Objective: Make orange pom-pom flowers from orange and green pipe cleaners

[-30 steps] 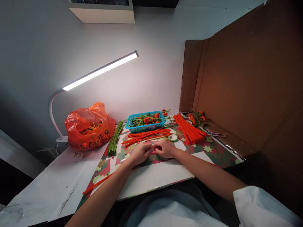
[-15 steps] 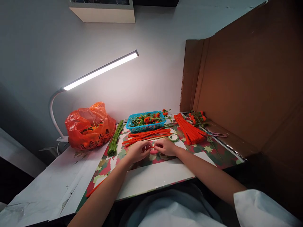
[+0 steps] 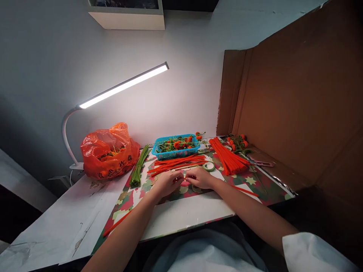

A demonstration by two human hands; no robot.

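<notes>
My left hand point(image 3: 169, 182) and my right hand point(image 3: 200, 177) meet over the middle of the patterned table cover, fingertips pinched close together. Between them is a thin orange pipe cleaner, mostly hidden by my fingers. An orange length point(image 3: 246, 190) shows past my right forearm, and another orange pipe cleaner point(image 3: 117, 223) lies beside my left forearm; whether either joins the held piece I cannot tell. Just beyond my hands lie loose orange pipe cleaners point(image 3: 176, 163) and a roll of green tape point(image 3: 209, 166). A thick orange pipe cleaner bundle point(image 3: 229, 158) fans out to the right.
A blue basket point(image 3: 176, 153) holds orange flowers with green stems. Left of it are a green pipe cleaner bundle point(image 3: 138, 169) and an orange plastic bag point(image 3: 110, 155). More flowers point(image 3: 237, 142) and pink-handled scissors point(image 3: 262, 163) lie near the cardboard wall point(image 3: 297, 94). A lamp point(image 3: 124, 86) glows above.
My fingertips have drawn slightly closer together, covering more of the orange piece. An orange length now shows past my right forearm. The view has shifted slightly.
</notes>
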